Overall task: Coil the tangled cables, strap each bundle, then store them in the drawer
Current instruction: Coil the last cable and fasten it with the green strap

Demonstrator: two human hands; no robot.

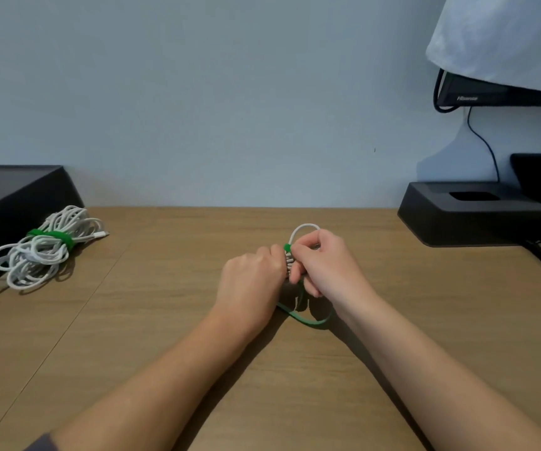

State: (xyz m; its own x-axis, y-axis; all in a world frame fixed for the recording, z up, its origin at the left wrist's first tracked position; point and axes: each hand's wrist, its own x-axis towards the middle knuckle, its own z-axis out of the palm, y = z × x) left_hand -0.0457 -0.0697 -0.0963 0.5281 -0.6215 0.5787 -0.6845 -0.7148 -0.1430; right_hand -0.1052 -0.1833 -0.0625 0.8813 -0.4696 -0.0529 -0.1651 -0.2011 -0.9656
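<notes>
Sitting between fingers (305, 248): cable (302, 227), green strap (308, 321)

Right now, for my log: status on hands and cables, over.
Left hand and right hand grip white coil; green strap on it, tail loose. Strapped bundle lies far left. Nothing blocking.

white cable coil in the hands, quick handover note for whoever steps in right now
Left hand grips the small white cable coil over the wooden desk.
Right hand pinches the green strap at the coil's top; the strap's tail loops loose below the hands.
Done: one white cable bundle strapped in green, lying far left.
Left: close this strap, then store both bundles; no drawer is in view.
</notes>
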